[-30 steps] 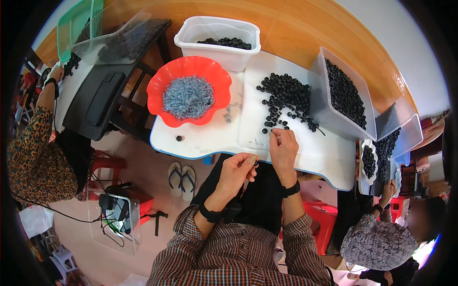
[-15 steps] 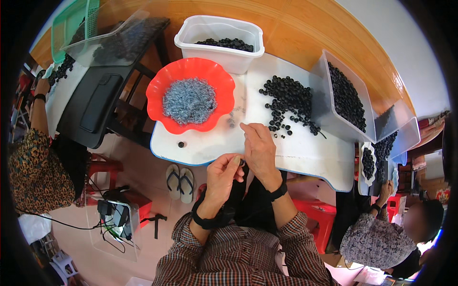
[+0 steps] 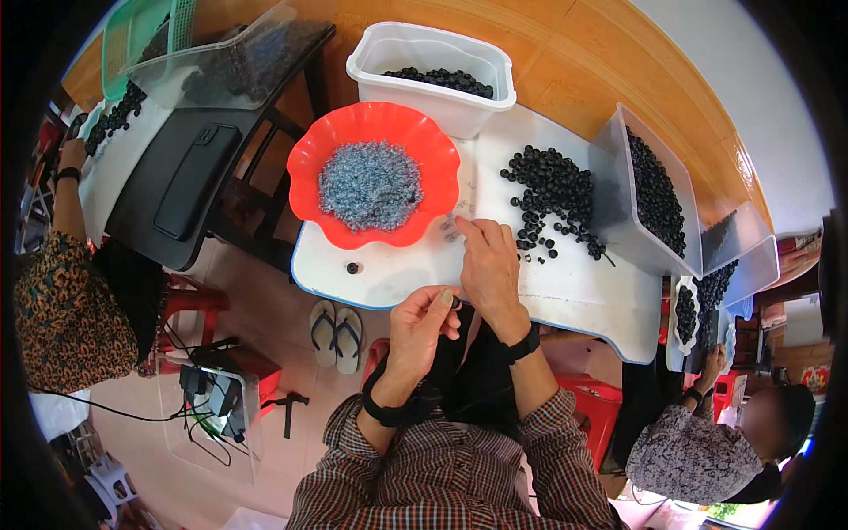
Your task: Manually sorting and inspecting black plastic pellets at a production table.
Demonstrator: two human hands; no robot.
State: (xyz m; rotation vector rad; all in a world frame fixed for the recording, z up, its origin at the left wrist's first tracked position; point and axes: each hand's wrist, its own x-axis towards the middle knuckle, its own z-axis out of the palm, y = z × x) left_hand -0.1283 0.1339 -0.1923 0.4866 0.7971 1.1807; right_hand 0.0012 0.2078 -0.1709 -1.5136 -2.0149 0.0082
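Fingertips of my left hand pinching a small black round bead, right hand loosely curled on white tabletop, index toward red scalloped plastic bowl at ten o'clock

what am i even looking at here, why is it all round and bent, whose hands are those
This is one view from a wide fisheye camera worn on a person's head, looking down, so straight edges curve near the rim. The two forearms rising from the bottom are the wearer's own. The left hand pinches a small dark bead at the table edge. The right hand rests on the white table, fingertips beside the red bowl of tiny grey pieces. A pile of black beads lies loose on the table, with more in the white tub. Other people sit at the left and lower right.
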